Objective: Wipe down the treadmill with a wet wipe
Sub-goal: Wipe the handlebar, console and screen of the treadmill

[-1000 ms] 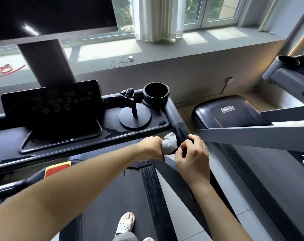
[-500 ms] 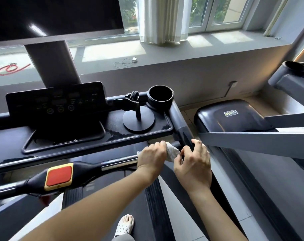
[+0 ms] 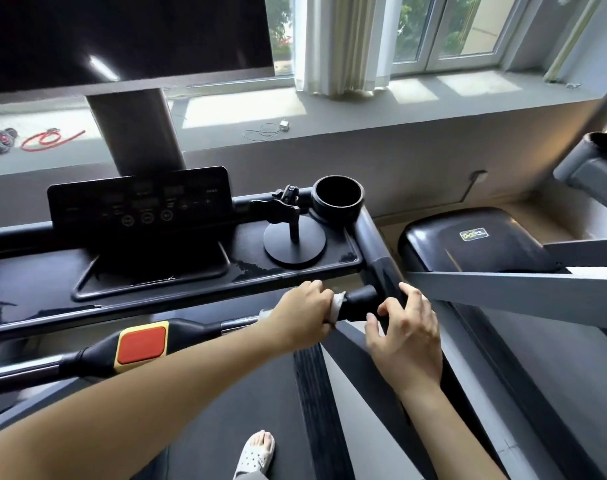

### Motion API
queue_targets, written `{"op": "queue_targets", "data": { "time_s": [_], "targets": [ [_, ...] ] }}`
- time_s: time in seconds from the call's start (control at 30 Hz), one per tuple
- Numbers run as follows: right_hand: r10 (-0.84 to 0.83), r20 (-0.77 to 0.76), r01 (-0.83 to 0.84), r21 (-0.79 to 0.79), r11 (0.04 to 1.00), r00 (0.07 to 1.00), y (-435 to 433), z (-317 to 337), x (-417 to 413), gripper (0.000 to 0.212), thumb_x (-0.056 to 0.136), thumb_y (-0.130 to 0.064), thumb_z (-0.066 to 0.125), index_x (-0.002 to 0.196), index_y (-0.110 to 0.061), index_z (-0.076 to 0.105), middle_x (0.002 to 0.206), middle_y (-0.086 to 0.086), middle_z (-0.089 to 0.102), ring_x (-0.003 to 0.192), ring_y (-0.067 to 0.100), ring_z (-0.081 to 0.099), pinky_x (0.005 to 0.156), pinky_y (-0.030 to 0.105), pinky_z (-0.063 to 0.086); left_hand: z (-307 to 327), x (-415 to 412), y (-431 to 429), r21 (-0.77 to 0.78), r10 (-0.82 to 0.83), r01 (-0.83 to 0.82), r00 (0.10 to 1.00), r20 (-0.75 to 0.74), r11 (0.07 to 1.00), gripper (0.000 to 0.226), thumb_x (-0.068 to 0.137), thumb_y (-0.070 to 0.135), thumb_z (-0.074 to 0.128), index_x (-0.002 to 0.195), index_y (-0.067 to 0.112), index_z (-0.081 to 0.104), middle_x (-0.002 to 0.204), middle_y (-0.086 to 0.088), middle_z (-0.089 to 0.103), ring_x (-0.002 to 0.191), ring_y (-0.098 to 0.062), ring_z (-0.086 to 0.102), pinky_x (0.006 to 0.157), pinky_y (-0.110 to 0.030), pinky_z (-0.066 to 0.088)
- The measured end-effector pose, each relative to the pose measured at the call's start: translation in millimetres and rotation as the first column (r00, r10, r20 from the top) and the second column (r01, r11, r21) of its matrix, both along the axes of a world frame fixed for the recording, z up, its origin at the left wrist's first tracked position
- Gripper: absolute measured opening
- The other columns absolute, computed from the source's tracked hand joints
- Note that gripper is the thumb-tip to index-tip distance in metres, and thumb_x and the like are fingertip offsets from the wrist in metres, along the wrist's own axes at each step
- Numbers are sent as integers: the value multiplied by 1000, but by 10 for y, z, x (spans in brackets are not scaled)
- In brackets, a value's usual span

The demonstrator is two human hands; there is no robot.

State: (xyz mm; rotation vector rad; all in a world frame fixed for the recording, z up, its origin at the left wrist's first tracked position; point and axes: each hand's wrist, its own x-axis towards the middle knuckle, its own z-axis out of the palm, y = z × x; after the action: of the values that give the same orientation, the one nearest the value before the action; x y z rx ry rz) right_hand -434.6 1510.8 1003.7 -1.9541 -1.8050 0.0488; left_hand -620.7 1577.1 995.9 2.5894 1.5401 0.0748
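Currently the left hand (image 3: 304, 308) is curled around the horizontal handlebar (image 3: 359, 303) with the wet wipe (image 3: 339, 303) wrapped under its fingers; only a white edge of the wipe shows at the thumb side. One second ago the wipe was bunched higher, against the right corner of the console tray (image 3: 343, 261); half a second ago it had dropped to the bar next to the black end collar. It has now slid a little leftward along the bar, exposing that collar fully. The right hand (image 3: 404, 327) holds nothing; its fingers are loosely curved, with fingertips resting on the angled side rail (image 3: 387, 271) beside the bar's junction, much as before.

Judgement: the corner of the treadmill has been covered and the wiping stroke has moved onto the handlebar, heading toward the red stop button (image 3: 142, 344). The remaining bar length and console (image 3: 141, 202) appear still to be treated
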Motion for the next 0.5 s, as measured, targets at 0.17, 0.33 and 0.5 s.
{"op": "queue_targets", "data": {
  "time_s": [0.17,0.33,0.5],
  "targets": [
    [-12,5,12,-11,1000,1000,2,2,11,19,76,-22,78,79,-15,61,129,17,57,120,35,55,95,48,47,-51,406,-81,-19,188,-192,972,-145,981,26,89,1,59,113,10,53,115,-11,65,108,-33,63,73,-39,41],
    [11,14,-11,-1,1000,1000,-28,-1,34,16,77,-18,75,78,-15,59,134,17,56,123,35,55,97,48,48,-71,209,192,-195,12,-25,998,-67,980,19,82,11,65,97,11,54,88,-12,70,73,-34,65,57,-36,42],
    [-11,4,10,29,1000,1000,-4,2,3,16,76,-15,73,76,-14,58,129,17,59,119,36,57,95,47,49,209,5,507,-941,251,-38,967,51,337,33,88,21,74,59,15,58,47,0,51,35,-10,36,36,-18,24]
  ]
}}
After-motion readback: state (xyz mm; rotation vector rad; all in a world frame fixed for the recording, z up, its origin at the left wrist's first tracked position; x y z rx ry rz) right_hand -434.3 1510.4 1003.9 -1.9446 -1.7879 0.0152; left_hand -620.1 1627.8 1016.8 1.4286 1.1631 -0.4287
